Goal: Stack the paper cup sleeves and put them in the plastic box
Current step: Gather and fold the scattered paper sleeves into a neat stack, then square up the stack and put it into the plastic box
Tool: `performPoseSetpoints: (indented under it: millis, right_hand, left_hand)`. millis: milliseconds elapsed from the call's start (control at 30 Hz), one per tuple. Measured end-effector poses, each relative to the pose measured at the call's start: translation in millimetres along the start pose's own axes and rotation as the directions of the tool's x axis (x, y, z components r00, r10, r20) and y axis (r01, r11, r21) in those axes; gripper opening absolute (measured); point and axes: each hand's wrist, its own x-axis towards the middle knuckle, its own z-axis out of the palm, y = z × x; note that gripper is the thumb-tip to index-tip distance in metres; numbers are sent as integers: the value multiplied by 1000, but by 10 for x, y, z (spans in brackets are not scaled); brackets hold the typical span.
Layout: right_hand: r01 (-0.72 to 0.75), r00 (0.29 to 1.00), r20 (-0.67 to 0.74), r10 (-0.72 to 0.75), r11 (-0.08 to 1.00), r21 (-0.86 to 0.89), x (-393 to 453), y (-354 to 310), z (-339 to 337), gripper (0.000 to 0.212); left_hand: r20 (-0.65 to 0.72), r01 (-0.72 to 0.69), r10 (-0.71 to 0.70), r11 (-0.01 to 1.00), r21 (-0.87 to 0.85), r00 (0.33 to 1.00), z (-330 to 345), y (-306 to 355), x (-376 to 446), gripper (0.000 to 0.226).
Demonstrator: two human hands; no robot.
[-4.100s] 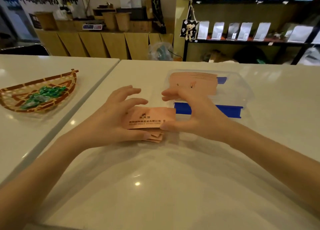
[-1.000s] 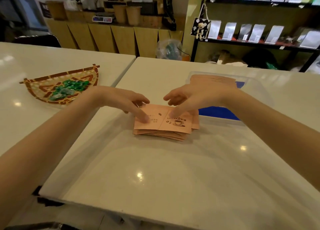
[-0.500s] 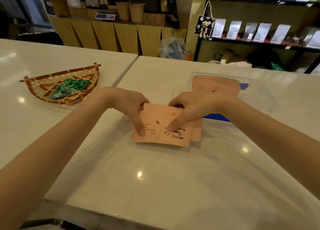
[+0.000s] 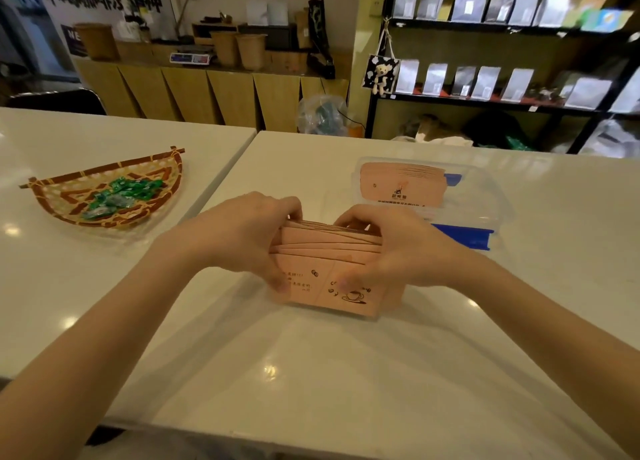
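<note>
My left hand [image 4: 242, 238] and right hand [image 4: 391, 248] clasp a stack of pink paper cup sleeves [image 4: 329, 269], not yet boxed; the clear plastic box [image 4: 491, 196] already holds some.

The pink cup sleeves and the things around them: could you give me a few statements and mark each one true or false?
1. Both hands hold the stack of cup sleeves tilted up on edge. True: the left hand and right hand clamp its two ends.
2. The plastic box is empty. False: a pile of sleeves already lies in it.
3. The woven basket holds green wrapped candies. True.
4. The basket sits on the same table as the box. False: it is on the neighbouring table to the left.
5. The front sleeve shows a coffee cup drawing. True.
</note>
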Motion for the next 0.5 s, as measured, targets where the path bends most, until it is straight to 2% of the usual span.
performPoseSetpoints:
  millis: [167,333,500]
  right_hand:
    - [36,980,-199,-21,997,73,-278,176,-74,57]
    - [34,945,-326,23,985,170,-348,369,56,65]
    - [-11,958,-274,89,962,273,-367,442,100,69]
  left_hand:
    - [-229,-56,64,998,41,971,104,274,48,66]
    - [-221,-112,75,981,-161,972,241,305,106,66]
    - [-213,-127,51,925,-358,976,380,205,116,70]
